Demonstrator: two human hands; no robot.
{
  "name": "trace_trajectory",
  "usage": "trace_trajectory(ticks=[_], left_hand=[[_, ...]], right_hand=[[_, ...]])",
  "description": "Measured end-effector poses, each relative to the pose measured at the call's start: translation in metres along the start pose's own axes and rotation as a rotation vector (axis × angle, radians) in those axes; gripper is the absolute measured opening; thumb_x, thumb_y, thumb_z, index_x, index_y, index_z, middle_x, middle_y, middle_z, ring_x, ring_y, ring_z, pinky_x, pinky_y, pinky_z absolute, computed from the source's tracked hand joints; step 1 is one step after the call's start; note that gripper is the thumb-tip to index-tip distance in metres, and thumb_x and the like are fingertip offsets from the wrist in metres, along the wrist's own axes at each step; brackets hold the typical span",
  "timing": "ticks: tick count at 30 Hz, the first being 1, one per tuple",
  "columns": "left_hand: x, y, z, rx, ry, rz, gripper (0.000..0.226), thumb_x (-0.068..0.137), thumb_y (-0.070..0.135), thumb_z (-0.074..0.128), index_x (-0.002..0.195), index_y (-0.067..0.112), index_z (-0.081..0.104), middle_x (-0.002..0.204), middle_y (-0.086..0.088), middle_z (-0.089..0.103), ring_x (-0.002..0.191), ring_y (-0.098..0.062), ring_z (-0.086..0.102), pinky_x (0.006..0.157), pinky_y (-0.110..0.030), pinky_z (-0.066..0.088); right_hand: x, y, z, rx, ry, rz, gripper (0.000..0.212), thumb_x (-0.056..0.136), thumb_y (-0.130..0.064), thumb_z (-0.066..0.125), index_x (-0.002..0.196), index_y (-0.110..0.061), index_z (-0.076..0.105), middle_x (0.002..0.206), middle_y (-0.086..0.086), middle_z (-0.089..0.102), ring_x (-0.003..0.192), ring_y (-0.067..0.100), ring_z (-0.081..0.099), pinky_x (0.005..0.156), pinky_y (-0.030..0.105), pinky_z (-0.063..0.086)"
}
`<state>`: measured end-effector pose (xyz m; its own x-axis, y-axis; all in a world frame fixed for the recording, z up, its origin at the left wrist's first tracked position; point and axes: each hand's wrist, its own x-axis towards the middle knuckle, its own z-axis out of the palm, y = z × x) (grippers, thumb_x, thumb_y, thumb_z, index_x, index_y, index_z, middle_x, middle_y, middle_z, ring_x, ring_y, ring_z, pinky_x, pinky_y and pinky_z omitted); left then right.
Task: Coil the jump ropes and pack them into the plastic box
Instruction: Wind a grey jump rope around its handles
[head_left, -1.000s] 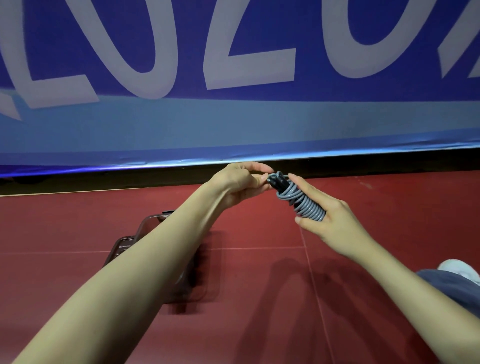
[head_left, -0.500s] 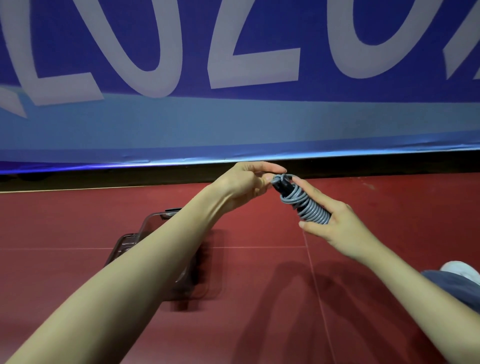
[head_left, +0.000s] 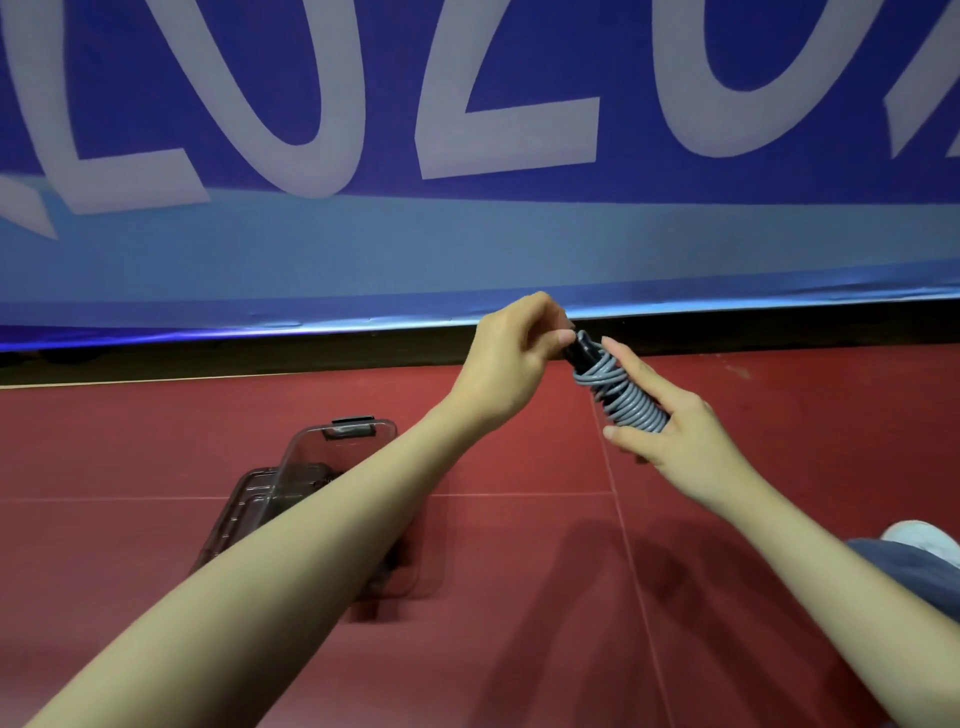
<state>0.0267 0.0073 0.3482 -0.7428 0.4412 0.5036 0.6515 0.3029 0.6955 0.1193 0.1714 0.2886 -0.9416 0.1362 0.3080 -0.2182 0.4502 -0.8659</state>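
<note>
A grey jump rope (head_left: 621, 397) is wound tightly round its black handles, held up in front of me. My right hand (head_left: 675, 436) grips the coiled bundle from below and the side. My left hand (head_left: 511, 358) pinches the black handle end (head_left: 579, 351) at the top of the bundle. The smoky transparent plastic box (head_left: 311, 467) lies on the red floor below my left forearm, its lid raised; the forearm hides most of it and its contents cannot be made out.
A blue banner (head_left: 467, 156) with large white letters runs along the back above a black strip. The red floor (head_left: 519, 597) has thin seam lines. A blue-clad knee (head_left: 914, 577) and a white shoe (head_left: 924, 540) sit at the right edge.
Both hands and the rope bundle have shifted slightly right and up in view. My left fingers have closed onto the black handle end. The box lid shows more clearly.
</note>
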Motion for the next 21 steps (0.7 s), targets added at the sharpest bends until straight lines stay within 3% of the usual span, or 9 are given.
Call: trace_trajectory(ticks=[3,5,7,9,11,14,16,18,21], left_hand=[[0.000,0.000,0.006,0.068,0.062,-0.027,0.009,0.092,0.013,0.057,0.084,0.010,0.053,0.070,0.007,0.057,0.071,-0.024,0.055,0.071,-0.044,0.050],[0.003,-0.003,0.009,0.161,0.072,-0.053,0.011,0.095,0.018,0.051,0.086,0.012,0.051,0.071,0.006,0.059,0.072,-0.027,0.057,0.071,-0.047,0.050],[0.007,-0.007,0.012,0.214,0.049,-0.122,0.015,0.097,0.021,0.046,0.089,0.009,0.051,0.081,-0.005,0.066,0.079,-0.031,0.061,0.074,-0.049,0.050],[0.009,-0.009,0.012,0.197,0.027,-0.218,0.019,0.096,0.024,0.042,0.090,0.009,0.052,0.087,-0.011,0.067,0.082,-0.032,0.062,0.076,-0.049,0.051],[0.010,-0.011,0.010,0.142,0.006,-0.300,0.021,0.092,0.027,0.039,0.088,0.011,0.051,0.088,-0.011,0.067,0.082,-0.032,0.064,0.076,-0.048,0.054],[0.011,-0.013,0.007,0.018,0.013,-0.412,0.019,0.099,0.017,0.037,0.084,0.009,0.048,0.081,-0.015,0.068,0.067,-0.025,0.066,0.069,-0.040,0.056],[0.009,-0.010,0.003,-0.099,0.016,-0.498,0.023,0.103,0.013,0.034,0.085,0.006,0.047,0.074,-0.018,0.065,0.045,-0.015,0.060,0.052,-0.026,0.052],[0.007,-0.009,0.000,-0.087,0.010,-0.551,0.028,0.104,0.014,0.033,0.081,0.005,0.046,0.062,-0.014,0.056,0.031,-0.007,0.049,0.039,-0.015,0.040],[0.009,-0.015,-0.003,-0.086,-0.028,-0.617,0.030,0.102,0.013,0.033,0.075,0.004,0.044,0.052,-0.010,0.042,0.024,-0.008,0.033,0.033,-0.016,0.027]], right_hand=[[0.001,-0.001,0.000,-0.037,-0.006,-0.007,0.089,0.076,0.009,0.069,0.131,-0.056,0.040,0.101,-0.050,0.055,0.111,-0.018,0.049,0.080,-0.003,0.033],[0.001,0.000,0.000,-0.051,-0.022,0.002,0.090,0.075,0.009,0.068,0.132,-0.055,0.041,0.110,-0.045,0.054,0.120,-0.010,0.040,0.080,-0.005,0.031],[0.001,0.001,0.000,-0.077,-0.034,0.009,0.090,0.075,0.009,0.067,0.132,-0.055,0.041,0.116,-0.033,0.057,0.120,-0.007,0.047,0.080,-0.005,0.031],[0.001,0.001,0.000,-0.103,-0.032,0.004,0.090,0.074,0.009,0.067,0.131,-0.055,0.041,0.117,-0.024,0.060,0.104,-0.010,0.056,0.078,-0.005,0.032],[0.000,0.000,0.000,-0.115,-0.038,-0.005,0.090,0.074,0.009,0.067,0.132,-0.054,0.042,0.117,-0.013,0.066,0.089,-0.008,0.052,0.076,-0.002,0.034],[-0.001,0.002,0.000,-0.121,-0.078,-0.014,0.088,0.075,0.008,0.067,0.134,-0.052,0.043,0.121,-0.001,0.068,0.102,0.006,0.062,0.076,0.000,0.036],[-0.001,0.002,0.000,-0.121,-0.104,-0.019,0.087,0.075,0.006,0.068,0.133,-0.054,0.043,0.125,-0.006,0.065,0.116,0.015,0.054,0.080,-0.001,0.034],[-0.001,0.000,0.001,-0.113,-0.131,-0.023,0.087,0.076,0.006,0.069,0.131,-0.056,0.042,0.128,-0.018,0.061,0.117,0.010,0.054,0.081,-0.003,0.033],[0.000,-0.003,-0.001,-0.083,-0.175,-0.020,0.087,0.077,0.004,0.070,0.130,-0.060,0.043,0.125,-0.036,0.055,0.107,-0.004,0.057,0.081,-0.002,0.035]])
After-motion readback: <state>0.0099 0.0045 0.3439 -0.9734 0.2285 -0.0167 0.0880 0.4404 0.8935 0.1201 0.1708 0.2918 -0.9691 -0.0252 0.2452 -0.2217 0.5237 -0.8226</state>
